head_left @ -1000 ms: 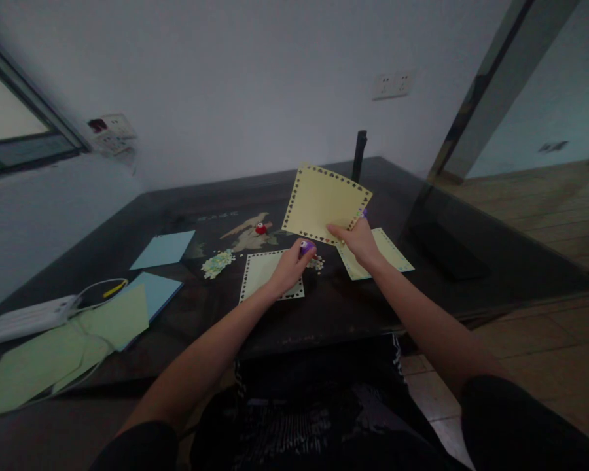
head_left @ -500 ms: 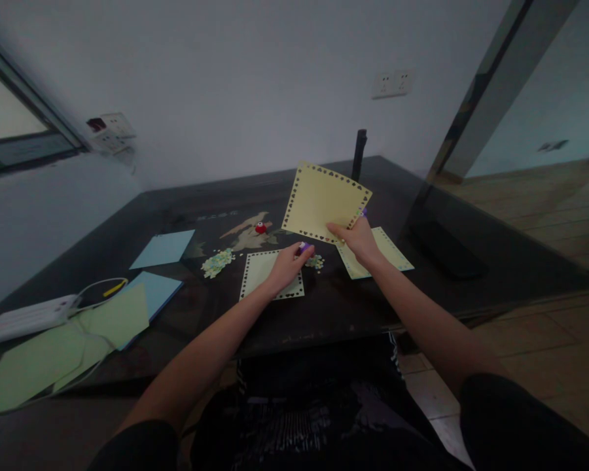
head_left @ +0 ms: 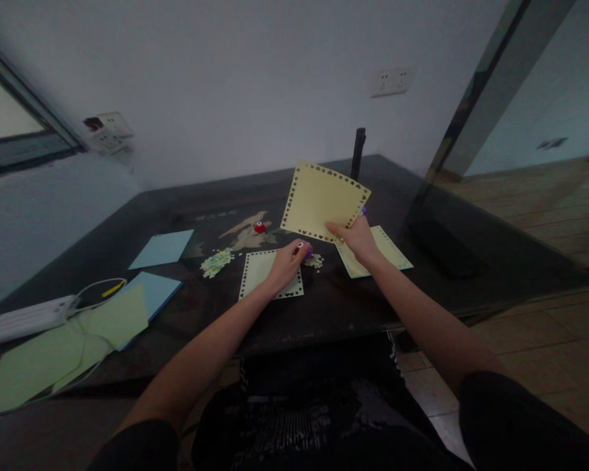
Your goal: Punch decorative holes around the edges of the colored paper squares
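Observation:
My right hand point(head_left: 358, 239) pinches a yellow sheet of paper point(head_left: 324, 199) by its lower right, holding it up above the desk. Small punched shapes run around the sheet's edges. A bit of something purple point(head_left: 363, 211) shows beside that hand; most of it is hidden. My left hand point(head_left: 287, 261) is closed around a small purple paper punch point(head_left: 307, 252). Under this hand lies a pale green sheet point(head_left: 258, 267) with a punched border. Small paper cut-outs point(head_left: 316, 261) are scattered just right of the punch. Another yellow sheet point(head_left: 390, 252) lies beneath my right wrist.
A heap of cut-outs point(head_left: 216, 262) and a small red punch-like object point(head_left: 260, 227) lie on the dark desk point(head_left: 275, 327). Blue sheets point(head_left: 161, 249), green sheets point(head_left: 34, 366) and a white power strip with cable point(head_left: 27, 319) are at left. A black upright object point(head_left: 358, 154) stands behind.
My left hand has turned slightly, with the purple punch tipped lower in its fingers. The right hand and the yellow sheet stay almost the same.

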Demonstrator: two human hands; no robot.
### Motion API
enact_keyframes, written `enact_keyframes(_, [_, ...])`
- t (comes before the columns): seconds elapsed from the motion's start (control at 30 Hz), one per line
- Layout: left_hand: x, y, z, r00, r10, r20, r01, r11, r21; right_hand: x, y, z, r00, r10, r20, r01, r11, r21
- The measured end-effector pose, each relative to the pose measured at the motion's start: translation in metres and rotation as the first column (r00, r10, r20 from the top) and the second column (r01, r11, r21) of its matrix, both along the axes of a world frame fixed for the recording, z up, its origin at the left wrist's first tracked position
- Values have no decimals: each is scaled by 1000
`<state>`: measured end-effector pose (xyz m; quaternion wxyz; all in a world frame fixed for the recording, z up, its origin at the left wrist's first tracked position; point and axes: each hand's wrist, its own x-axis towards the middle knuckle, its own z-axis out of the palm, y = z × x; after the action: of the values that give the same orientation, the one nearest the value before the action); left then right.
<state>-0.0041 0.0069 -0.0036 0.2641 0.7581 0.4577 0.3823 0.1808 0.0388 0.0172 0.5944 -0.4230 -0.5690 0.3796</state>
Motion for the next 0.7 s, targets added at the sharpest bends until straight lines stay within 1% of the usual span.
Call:
enact_keyframes(0.23, [-1,-2,3,997,-17,-70,21,998,60,0,2,-2,1000,13,8,-13,1000,27])
enact_keyframes(0.4, [-1,1,0,989,-29,-145,40,997,71,1,3,-3,1000,3,17,-3,1000,10])
enact_keyframes(0.47, [-1,2,0,983,-56,-174,72,994,85,1,3,-3,1000,7,9,-7,1000,11])
enact_keyframes(0.53, [-3,4,1,976,-104,-190,130,983,126,1,3,-3,1000,17,-4,-16,1000,13])
enact_keyframes(0.6, [-5,5,3,976,-132,-175,163,971,173,0,3,-4,999,25,-22,-24,1000,14])
enact_keyframes(0.63, [-6,5,4,980,-126,-152,154,970,190,0,4,-4,999,29,-38,-29,1000,12])
enact_keyframes(0.7, [-9,7,5,993,-81,-80,95,977,191,1,4,-5,995,47,-87,-47,999,0])
